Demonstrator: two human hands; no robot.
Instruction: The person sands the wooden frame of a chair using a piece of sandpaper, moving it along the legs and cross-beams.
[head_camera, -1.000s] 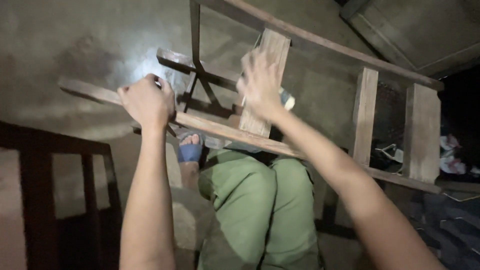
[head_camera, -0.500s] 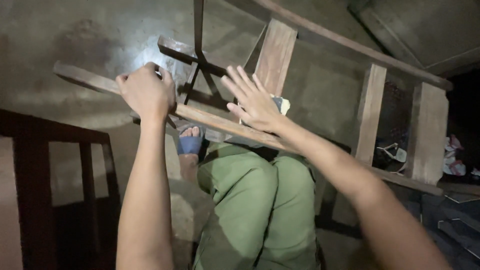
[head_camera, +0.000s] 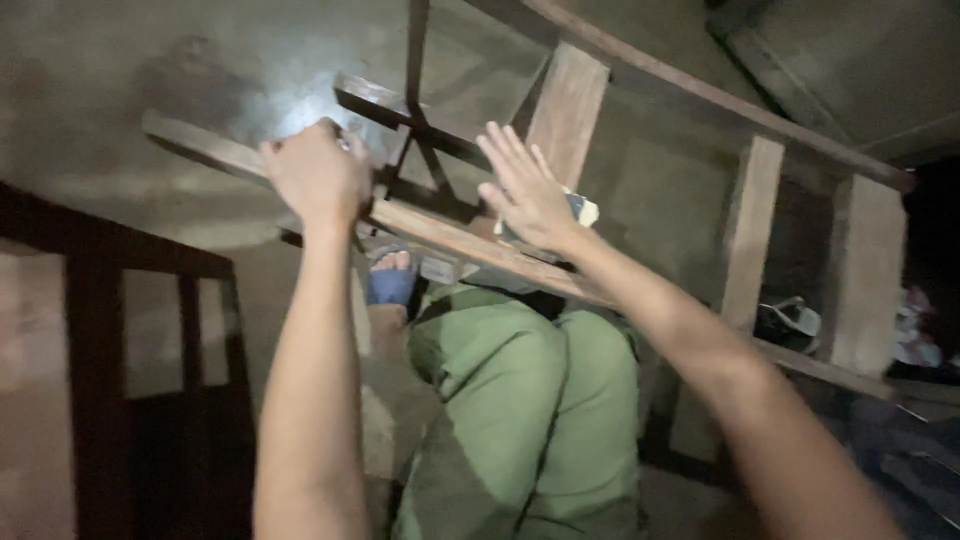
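Head view: left hand (head_camera: 318, 175) is clenched round the near rail of the wooden frame (head_camera: 560, 110), which tilts across the knees. Right hand (head_camera: 525, 190) is spread wide, fingers (head_camera: 505, 150) straight, palm just clear of the rail, with a small pale block (head_camera: 580, 208) beyond its heel. With only one grip, the frame may well twist or slide toward the foot (head_camera: 390, 285) below the left hand. A second ago the right hand lay flat on the slat (head_camera: 570, 95); it has since lifted off and drawn nearer.

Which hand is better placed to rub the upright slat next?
Right. The right hand is open, pad under it, beside the slat; the left hand is clenched on the rail.
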